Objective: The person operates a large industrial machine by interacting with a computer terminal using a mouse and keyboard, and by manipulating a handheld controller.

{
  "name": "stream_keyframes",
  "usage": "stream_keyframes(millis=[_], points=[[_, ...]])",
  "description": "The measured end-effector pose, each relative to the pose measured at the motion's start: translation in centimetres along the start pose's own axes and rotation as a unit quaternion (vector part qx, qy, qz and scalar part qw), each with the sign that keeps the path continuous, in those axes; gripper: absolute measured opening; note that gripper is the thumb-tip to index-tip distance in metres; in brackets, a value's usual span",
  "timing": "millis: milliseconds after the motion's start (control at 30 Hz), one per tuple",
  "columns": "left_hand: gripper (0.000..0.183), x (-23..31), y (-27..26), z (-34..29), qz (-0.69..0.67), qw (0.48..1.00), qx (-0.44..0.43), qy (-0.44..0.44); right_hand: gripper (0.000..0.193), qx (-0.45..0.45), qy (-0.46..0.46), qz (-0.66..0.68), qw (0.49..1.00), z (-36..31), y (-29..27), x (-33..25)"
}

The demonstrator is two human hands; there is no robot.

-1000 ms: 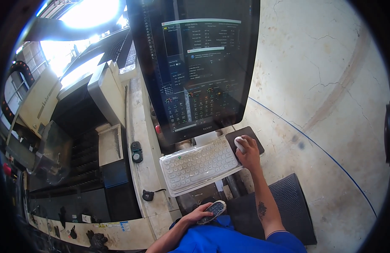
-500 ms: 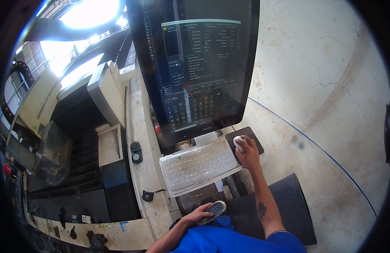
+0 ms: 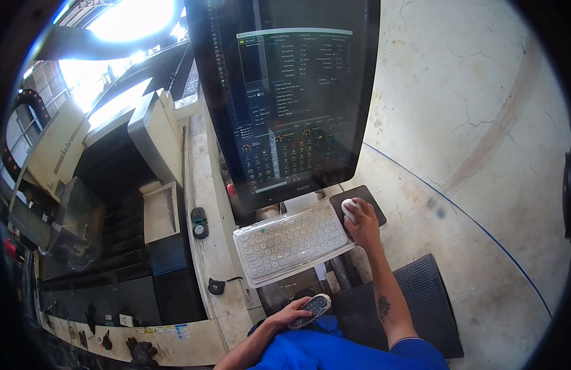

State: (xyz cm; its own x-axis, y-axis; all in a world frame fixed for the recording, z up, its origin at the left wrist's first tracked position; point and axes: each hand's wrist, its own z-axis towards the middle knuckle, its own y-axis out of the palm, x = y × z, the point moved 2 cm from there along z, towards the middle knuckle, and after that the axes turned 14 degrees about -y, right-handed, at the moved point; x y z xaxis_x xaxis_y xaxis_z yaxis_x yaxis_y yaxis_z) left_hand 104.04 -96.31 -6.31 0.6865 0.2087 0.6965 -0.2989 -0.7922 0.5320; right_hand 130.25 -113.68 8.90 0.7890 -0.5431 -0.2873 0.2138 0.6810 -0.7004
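My right hand [image 3: 362, 227] is wrapped over a white computer mouse [image 3: 349, 209], which rests on a dark mouse pad [image 3: 373, 205]. Low in front of my body, my left hand [image 3: 291, 312] grips a handheld remote control [image 3: 315, 306] with dark keys and a pale rim. Left of the mouse pad, a white keyboard [image 3: 288, 242] under a clear cover sits on a tray. Above it stands a tall dark monitor [image 3: 291, 111] showing a settings window and rows of icons.
A large cutting machine [image 3: 112, 203] fills the left side. On its pale ledge lie a teal-and-black tape measure [image 3: 199, 223], a black tape measure [image 3: 217, 286] and dark gloves [image 3: 141, 352]. A blue hose [image 3: 449, 200] crosses the cracked floor. A black textured mat [image 3: 415, 302] lies below the right forearm.
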Motion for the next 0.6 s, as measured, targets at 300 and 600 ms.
stream_keyframes(millis=[300, 600], points=[[0.054, -0.08, -0.25, 0.20, 0.021, 1.000, 0.016, 0.008, 0.033, 0.000, 0.003, -0.001, 1.000, 0.14, 0.00, -0.03], [0.054, -0.35, -0.09, 0.14, -0.011, 1.000, -0.003, -0.007, 0.032, -0.002, 0.012, 0.003, 1.000, 0.20, -0.23, -0.43]])
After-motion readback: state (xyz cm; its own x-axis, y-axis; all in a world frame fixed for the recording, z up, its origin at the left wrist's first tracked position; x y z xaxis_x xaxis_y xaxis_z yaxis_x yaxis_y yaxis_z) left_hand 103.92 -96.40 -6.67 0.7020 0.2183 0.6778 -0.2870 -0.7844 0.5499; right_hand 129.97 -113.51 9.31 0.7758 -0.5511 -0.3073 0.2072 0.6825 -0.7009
